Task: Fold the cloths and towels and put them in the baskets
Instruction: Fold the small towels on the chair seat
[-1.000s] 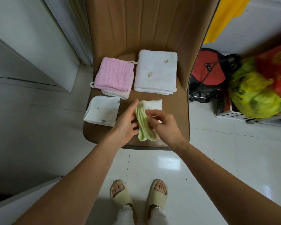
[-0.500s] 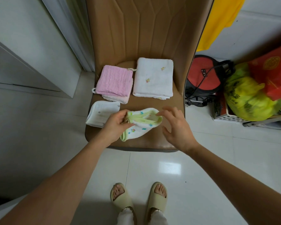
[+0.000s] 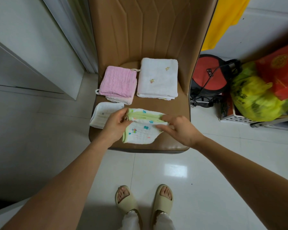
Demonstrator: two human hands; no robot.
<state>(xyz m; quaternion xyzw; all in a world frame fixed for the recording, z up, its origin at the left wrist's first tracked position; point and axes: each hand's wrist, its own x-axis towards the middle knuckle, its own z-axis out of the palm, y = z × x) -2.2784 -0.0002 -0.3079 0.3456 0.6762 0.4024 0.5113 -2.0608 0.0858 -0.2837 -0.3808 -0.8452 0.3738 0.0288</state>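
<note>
My left hand (image 3: pixel 115 124) covers part of the star-print cloth (image 3: pixel 103 114) while pinching the green-edged printed cloth (image 3: pixel 140 130) at the chair seat's (image 3: pixel 178 112) front, my right hand (image 3: pixel 181 130) pinching its other end.

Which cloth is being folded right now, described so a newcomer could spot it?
Start at the brown chair; four cloths lie on its seat. The one being folded is at the front edge, held by the left hand and right hand. This white cloth alone has green trim and small coloured prints.
</note>
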